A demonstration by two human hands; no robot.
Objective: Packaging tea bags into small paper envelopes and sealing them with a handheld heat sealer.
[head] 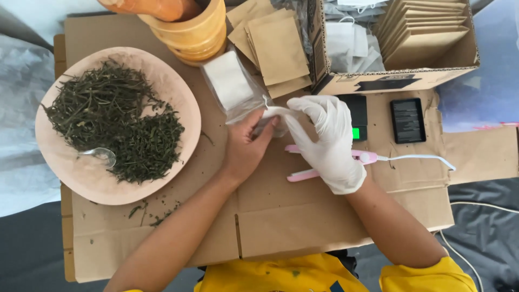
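Observation:
My bare left hand [246, 145] and my right hand [327, 141], which wears a white glove, meet over the middle of a flattened cardboard sheet [281, 221]. Both grip the open end of a clear plastic bag [235, 86] that holds a stack of small white sachets; the bag lies slanting up to the left. A pink mini heat sealer [303, 174] with a white cord lies under my right hand. To the left stands a wide pale bowl [70, 173] of dried green herbs with a metal spoon [100, 154] in it.
A wooden mortar with a pestle [192, 30] stands at the top. Beside it lie brown paper pouches [275, 48]. A cardboard box [400, 78] at the top right holds more pouches and white sachets. A small scale with a green lit display [357, 116] and a black device [407, 120] sit below the box.

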